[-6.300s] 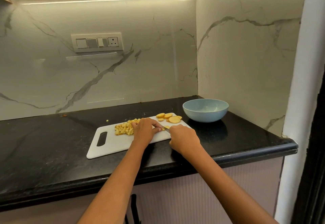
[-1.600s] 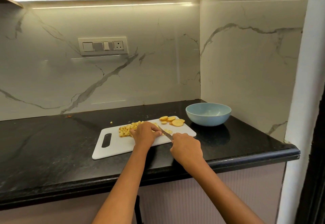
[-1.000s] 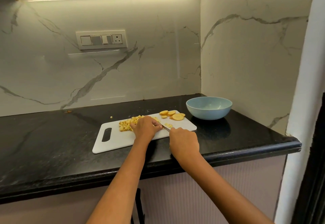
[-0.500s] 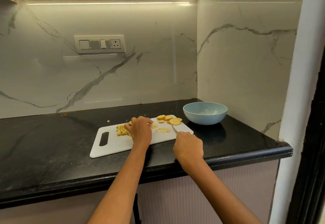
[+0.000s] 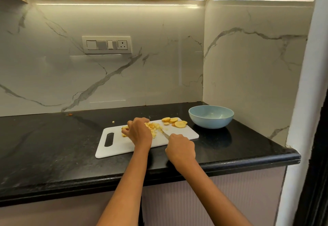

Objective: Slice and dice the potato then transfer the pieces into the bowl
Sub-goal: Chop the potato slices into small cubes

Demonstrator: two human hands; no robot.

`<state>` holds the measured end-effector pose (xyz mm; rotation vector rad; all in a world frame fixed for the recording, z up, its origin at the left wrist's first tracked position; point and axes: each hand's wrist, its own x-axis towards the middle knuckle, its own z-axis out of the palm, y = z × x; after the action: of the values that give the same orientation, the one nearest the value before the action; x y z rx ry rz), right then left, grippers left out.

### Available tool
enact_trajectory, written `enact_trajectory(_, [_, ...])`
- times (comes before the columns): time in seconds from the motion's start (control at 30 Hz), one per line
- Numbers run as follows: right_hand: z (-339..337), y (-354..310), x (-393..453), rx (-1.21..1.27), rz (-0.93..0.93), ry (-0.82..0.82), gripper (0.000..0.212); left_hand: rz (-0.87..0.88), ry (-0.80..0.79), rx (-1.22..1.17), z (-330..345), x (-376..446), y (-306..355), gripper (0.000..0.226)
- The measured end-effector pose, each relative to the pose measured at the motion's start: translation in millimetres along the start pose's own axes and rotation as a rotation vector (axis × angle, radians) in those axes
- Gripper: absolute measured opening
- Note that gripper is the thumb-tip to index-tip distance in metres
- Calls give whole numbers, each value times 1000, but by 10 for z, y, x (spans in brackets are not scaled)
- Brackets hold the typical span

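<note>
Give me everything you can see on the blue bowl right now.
The bowl is pale blue, round and smooth, possibly plastic, with a plain rim. It stands upright on the black countertop near the corner, just right of the white cutting board, with a small gap between them. No potato is visible inside; the inner wall only shows light reflections. Neither hand touches it.

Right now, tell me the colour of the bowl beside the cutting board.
The bowl is pale blue, seen best in the head view.

Bowl (image 5: 211,119) right of board (image 5: 124,146)
</note>
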<state>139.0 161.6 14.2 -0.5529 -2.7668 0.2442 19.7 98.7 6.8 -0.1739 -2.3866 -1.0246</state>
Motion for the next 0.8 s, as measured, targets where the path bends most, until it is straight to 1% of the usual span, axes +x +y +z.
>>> enact_trajectory(0.07, [35,-11,21,16,-25,9,30,10,-19,4,2,-7,2,30])
enact_trajectory(0.2, [96,33,33,49,-48,90,42,43,-51,-17,19,-2,15,25])
enact_trajectory(0.23, [104,47,40,71,-58,102,42,52,-60,-33,24,2,17,23])
enact_trajectory(0.3, [103,72,59,128,-74,114,35,65,-74,-59,33,7,23,21])
enact_trajectory(0.4, [101,113,83,217,-81,125,28,38,-46,-84,37,11,15,20])
enact_trajectory(0.57, [116,138,106,266,-74,142,28,-16,68,-118,29,29,2,21])
enact_trajectory(0.7, [138,143,126,270,-83,144,29,25,59,-168,39,29,18,18])
enact_trajectory(0.8, [140,147,140,272,-98,134,32,31,49,-142,48,34,12,15])
